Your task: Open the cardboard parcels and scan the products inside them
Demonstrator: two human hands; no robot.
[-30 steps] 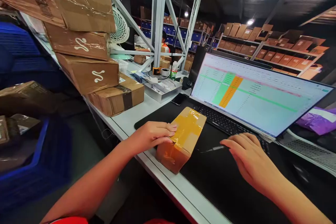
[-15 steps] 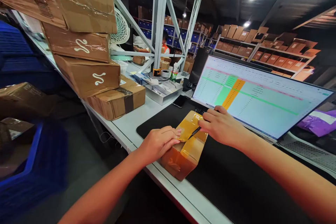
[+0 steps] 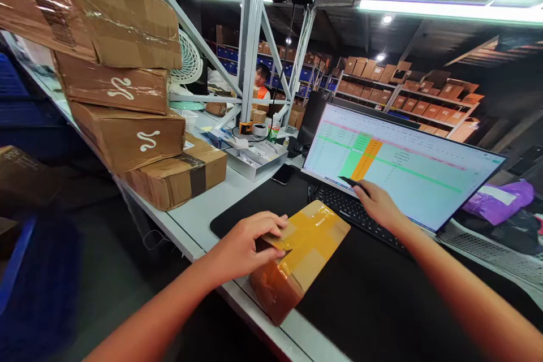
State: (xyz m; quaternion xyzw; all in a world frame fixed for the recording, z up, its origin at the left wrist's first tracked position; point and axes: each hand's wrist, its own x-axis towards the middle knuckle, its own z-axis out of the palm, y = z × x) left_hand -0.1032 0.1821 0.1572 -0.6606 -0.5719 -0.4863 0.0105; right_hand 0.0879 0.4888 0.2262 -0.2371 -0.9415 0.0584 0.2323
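A small cardboard box (image 3: 303, 257) wrapped in yellow-brown tape lies on the black desk mat (image 3: 382, 305) at the table's front edge. My left hand (image 3: 250, 243) grips its near left end, fingers curled over a lifted flap. My right hand (image 3: 377, 203) is over the black keyboard (image 3: 348, 209), closed round a thin dark blade or pen (image 3: 350, 182) whose tip points at the bottom edge of the monitor (image 3: 403, 164). The monitor shows a spreadsheet with green and orange bands.
Taped cardboard boxes (image 3: 127, 130) are stacked at the left on the white table (image 3: 199, 215). A metal tray (image 3: 258, 158), a phone (image 3: 283, 174), a fan (image 3: 189, 62) and a steel frame (image 3: 250, 39) stand behind. A purple bag (image 3: 496, 201) lies right. Another person (image 3: 263, 82) works far back.
My right hand has drawn the dark tool off the box and lifted it up over the keyboard. The box's near flap is now raised under my left hand, and the box has turned slightly.
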